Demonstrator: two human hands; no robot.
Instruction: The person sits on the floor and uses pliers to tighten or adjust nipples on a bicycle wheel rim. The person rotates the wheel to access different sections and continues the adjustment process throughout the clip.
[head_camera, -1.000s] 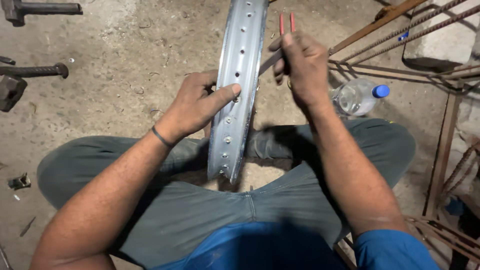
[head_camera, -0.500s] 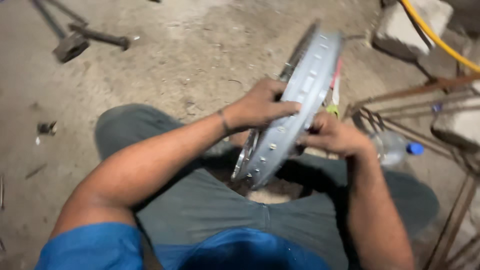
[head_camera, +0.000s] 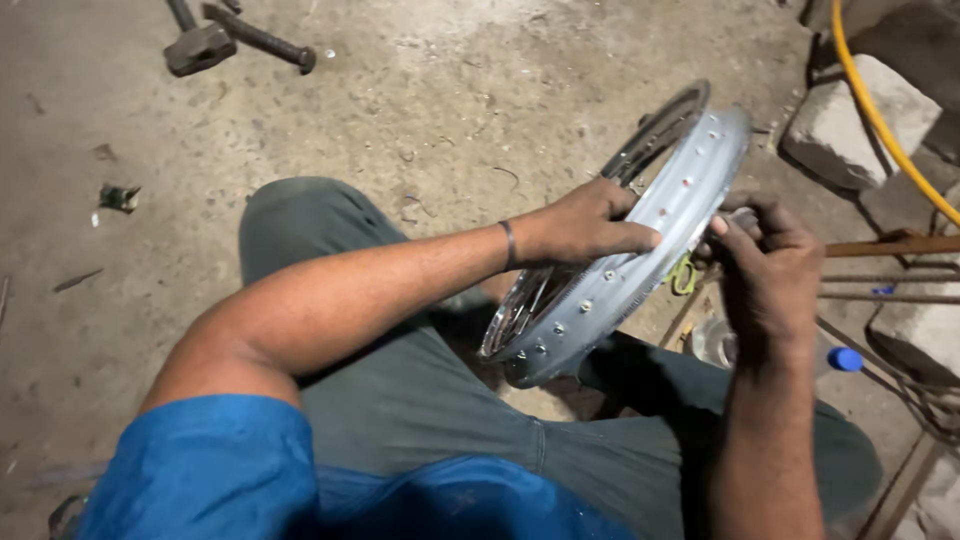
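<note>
A silver metal wheel rim (head_camera: 668, 218) with spoke holes stands tilted between my knees, leaning to the right. My left hand (head_camera: 583, 222) grips its near edge, thumb laid across the outer face. My right hand (head_camera: 768, 262) is closed against the rim's far side, pinching a small metal part (head_camera: 742, 216) at the rim wall. What the part is cannot be made out. I sit on the ground in grey trousers and a blue shirt.
A hammer (head_camera: 197, 43) and a dark metal bar (head_camera: 262, 38) lie on the concrete floor at the top left. Stone blocks (head_camera: 848, 118), a yellow hose (head_camera: 884, 120) and rusty rods (head_camera: 890, 247) crowd the right. A plastic bottle with a blue cap (head_camera: 843, 358) lies by my right knee.
The view swung left and the rim now leans further to the right. My right hand dropped from the red-handled tool above the rim to the rim's far side. The left hand kept its grip.
</note>
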